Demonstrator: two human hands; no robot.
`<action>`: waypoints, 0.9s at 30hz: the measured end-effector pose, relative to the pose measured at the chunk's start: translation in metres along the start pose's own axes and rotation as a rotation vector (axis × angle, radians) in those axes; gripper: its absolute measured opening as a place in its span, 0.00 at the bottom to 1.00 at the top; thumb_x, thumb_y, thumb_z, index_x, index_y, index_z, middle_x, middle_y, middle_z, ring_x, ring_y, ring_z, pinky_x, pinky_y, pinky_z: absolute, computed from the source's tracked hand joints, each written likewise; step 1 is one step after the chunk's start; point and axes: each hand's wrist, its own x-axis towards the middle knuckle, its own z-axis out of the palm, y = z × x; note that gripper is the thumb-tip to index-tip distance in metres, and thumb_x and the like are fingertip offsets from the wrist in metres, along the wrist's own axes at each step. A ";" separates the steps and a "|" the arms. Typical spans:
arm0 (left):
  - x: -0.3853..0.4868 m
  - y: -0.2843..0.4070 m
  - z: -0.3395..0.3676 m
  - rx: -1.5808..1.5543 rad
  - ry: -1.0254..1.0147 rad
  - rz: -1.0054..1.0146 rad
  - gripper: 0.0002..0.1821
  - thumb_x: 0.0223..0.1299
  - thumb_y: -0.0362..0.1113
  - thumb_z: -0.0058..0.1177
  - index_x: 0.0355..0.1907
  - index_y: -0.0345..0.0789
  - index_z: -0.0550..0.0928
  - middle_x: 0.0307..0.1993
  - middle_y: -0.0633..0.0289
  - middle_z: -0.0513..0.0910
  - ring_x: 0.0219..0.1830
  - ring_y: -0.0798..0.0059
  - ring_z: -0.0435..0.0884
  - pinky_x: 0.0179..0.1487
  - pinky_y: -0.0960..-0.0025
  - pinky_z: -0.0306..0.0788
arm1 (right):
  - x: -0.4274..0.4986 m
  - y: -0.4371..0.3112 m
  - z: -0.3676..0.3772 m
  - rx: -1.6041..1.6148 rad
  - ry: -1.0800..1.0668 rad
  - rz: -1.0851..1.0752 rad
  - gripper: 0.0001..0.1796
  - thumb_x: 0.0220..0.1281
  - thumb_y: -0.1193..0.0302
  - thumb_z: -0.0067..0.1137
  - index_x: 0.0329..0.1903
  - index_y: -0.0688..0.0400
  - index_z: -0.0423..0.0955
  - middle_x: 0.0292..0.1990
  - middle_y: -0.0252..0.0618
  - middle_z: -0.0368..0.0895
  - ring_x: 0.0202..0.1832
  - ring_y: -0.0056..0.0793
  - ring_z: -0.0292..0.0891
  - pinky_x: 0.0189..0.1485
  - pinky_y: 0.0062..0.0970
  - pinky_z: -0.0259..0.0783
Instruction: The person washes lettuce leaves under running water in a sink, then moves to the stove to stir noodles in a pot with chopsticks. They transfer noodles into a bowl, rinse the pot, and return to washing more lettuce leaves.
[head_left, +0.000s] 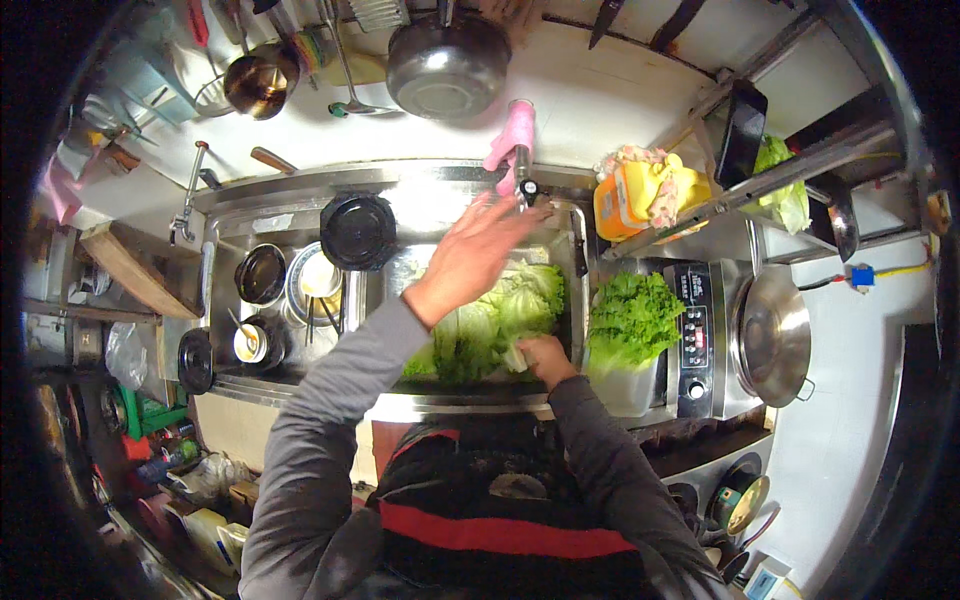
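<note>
My left hand (472, 251) reaches across the right sink basin to the metal faucet (523, 169). Its fingers are blurred beside the faucet's black-ended part, and whether they grip it is unclear. Leafy lettuce (525, 296) fills much of the basin beneath that hand. Low at the basin's front right, my right hand (551, 361) is closed around the pale stem end of a lettuce head (517, 356), whose leaves blur into the rest. A pink cloth (514, 135) hangs over the faucet pipe.
Dirty bowls (260, 274) and chopsticks sit in the left basin; a black plastic container (358, 231) straddles the divider. To the right stand a white tub of green lettuce (634, 322), an induction cooker (697, 337) and a metal wok (776, 337). A metal rack (795, 176) juts in overhead.
</note>
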 end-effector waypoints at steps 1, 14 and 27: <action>-0.029 0.006 0.003 -0.062 0.086 -0.224 0.27 0.55 0.23 0.54 0.61 0.37 0.77 0.58 0.51 0.80 0.66 0.54 0.73 0.71 0.52 0.64 | -0.005 0.009 0.003 -0.130 0.024 0.013 0.16 0.58 0.73 0.66 0.49 0.65 0.80 0.39 0.40 0.85 0.37 0.34 0.82 0.38 0.36 0.77; -0.228 0.093 0.025 -1.143 0.576 -1.156 0.12 0.61 0.24 0.62 0.34 0.37 0.72 0.28 0.76 0.70 0.31 0.89 0.66 0.36 0.80 0.64 | -0.087 -0.124 0.102 0.288 -0.145 -0.214 0.20 0.64 0.80 0.61 0.59 0.64 0.73 0.51 0.34 0.82 0.51 0.21 0.77 0.57 0.26 0.72; -0.342 0.138 -0.148 -0.601 0.910 -1.040 0.12 0.60 0.28 0.65 0.44 0.32 0.78 0.36 0.67 0.82 0.38 0.84 0.78 0.46 0.76 0.74 | -0.120 -0.199 0.256 0.299 -0.425 -0.376 0.28 0.61 0.83 0.62 0.64 0.66 0.67 0.57 0.43 0.79 0.57 0.28 0.77 0.62 0.28 0.71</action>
